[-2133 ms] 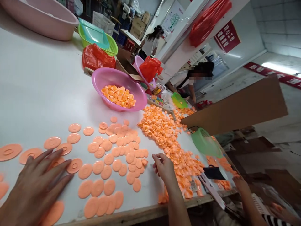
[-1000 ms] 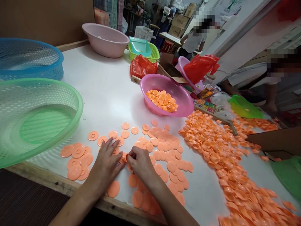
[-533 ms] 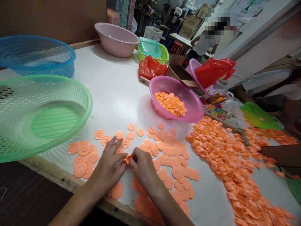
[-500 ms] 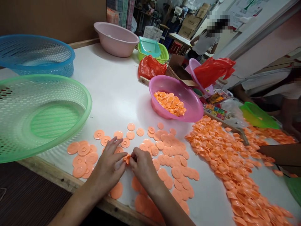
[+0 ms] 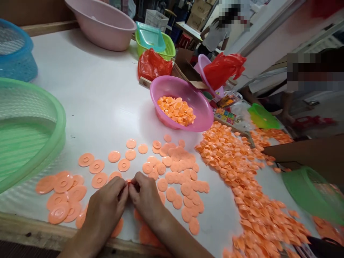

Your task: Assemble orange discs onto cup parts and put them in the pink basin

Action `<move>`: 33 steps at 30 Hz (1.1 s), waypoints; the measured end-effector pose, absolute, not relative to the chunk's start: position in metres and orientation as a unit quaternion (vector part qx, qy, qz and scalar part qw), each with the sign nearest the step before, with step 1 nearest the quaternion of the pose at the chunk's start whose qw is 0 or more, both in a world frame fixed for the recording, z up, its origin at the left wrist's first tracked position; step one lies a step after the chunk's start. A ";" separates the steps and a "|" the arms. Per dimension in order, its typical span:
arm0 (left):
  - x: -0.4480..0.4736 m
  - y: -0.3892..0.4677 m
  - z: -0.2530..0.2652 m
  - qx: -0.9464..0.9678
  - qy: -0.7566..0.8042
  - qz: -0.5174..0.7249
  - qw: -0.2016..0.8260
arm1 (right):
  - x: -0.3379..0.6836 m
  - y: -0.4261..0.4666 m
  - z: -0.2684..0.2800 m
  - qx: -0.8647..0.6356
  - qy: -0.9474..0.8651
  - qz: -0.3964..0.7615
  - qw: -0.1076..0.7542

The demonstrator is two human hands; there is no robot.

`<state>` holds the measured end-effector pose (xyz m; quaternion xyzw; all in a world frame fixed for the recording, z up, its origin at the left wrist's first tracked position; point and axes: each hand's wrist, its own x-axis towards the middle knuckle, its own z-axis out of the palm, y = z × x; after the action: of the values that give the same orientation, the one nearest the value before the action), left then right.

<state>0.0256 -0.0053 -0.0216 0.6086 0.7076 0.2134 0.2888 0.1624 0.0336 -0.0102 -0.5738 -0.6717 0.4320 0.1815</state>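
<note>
My left hand (image 5: 107, 202) and my right hand (image 5: 147, 197) meet above the front part of the white table, fingertips together. Between them is a small orange plastic piece (image 5: 129, 181), mostly hidden by the fingers. Both hands are closed in a pinch on it. Flat orange discs with a raised ring (image 5: 99, 180) lie singly around the left hand, and some overlap in a cluster (image 5: 63, 181) to its left. Many more orange discs (image 5: 176, 165) are spread to the right of my right hand.
A pink basin (image 5: 199, 107) holding orange cup-like pieces (image 5: 176, 110) stands beyond my hands. A long heap of curved orange pieces (image 5: 242, 182) runs down the right side. Green (image 5: 60, 122) and blue (image 5: 25, 64) baskets stand left. A person's arm (image 5: 286, 104) is at the far right.
My left hand has gone from spread fingers to a pinch on the orange piece beside my right fingertips. The view has swung to the right, so the table things appear further left.
</note>
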 end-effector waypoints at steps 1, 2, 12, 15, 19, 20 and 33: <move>0.026 -0.006 -0.021 0.609 0.710 0.207 0.287 | 0.163 0.033 -0.011 -0.577 -0.661 0.441 0.190; 0.025 -0.005 -0.020 0.608 0.711 0.193 0.295 | 0.163 0.034 -0.012 -0.580 -0.651 0.452 0.189; 0.020 -0.024 -0.020 0.493 0.662 0.399 0.400 | 0.177 0.010 -0.007 -0.476 -0.741 0.354 0.314; 0.026 -0.038 -0.015 0.445 0.611 0.420 0.503 | 0.187 -0.012 -0.006 -0.443 -0.753 0.303 0.380; 0.041 -0.044 0.001 0.488 0.582 0.429 0.488 | 0.193 -0.027 -0.003 -0.474 -0.696 0.317 0.436; 0.045 -0.044 0.004 0.503 0.579 0.429 0.477 | 0.195 -0.028 -0.002 -0.479 -0.683 0.328 0.443; 0.080 -0.039 -0.011 0.570 0.607 0.355 0.426 | 0.197 -0.039 -0.015 -0.586 -0.588 0.245 0.500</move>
<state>0.0796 -0.0391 -0.0114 0.5695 0.6071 0.3545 0.4259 0.1971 -0.0392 -0.0155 -0.5862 -0.5882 0.2448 0.5005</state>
